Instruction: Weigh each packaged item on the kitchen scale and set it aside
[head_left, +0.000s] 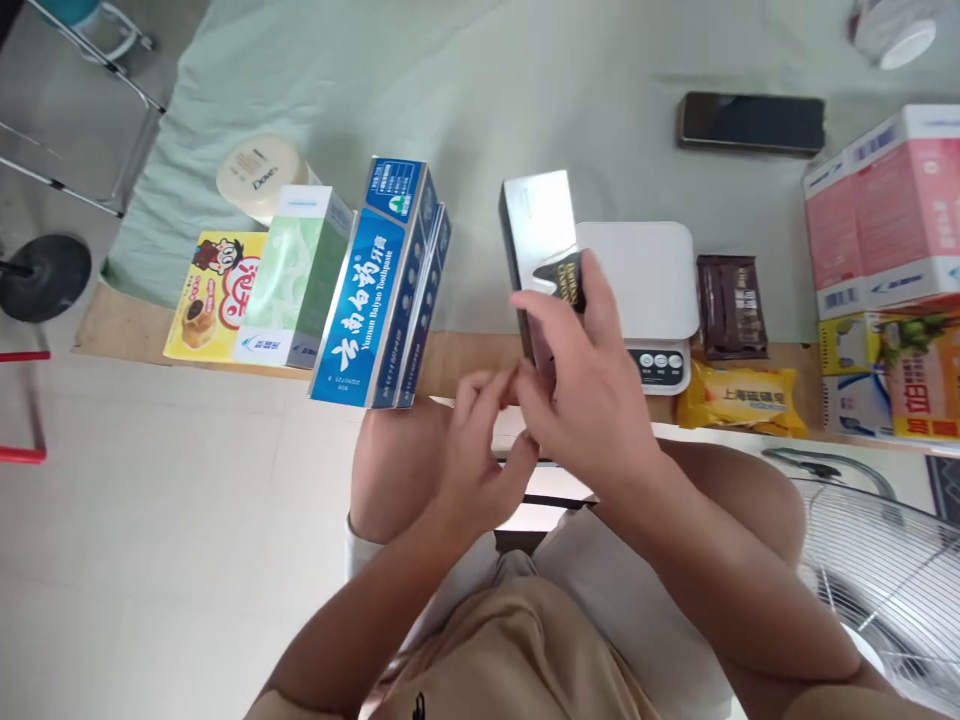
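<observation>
From the wearer's head, the camera is facing forward and steeply down, close above the near edge of the table [126, 320], taking in its near left corner.

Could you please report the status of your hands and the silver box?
Right hand holds silver box. Left hand at its near end. Scale close beside.

The floor [187, 520] is pale — green cloth [525, 80] covers a wood-edged table [120, 325].

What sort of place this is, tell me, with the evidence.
Probably an ordinary indoor room used as a workspace: a pale tiled floor, a green cloth over a wooden-edged table, and a white scale among packaged goods.
</observation>
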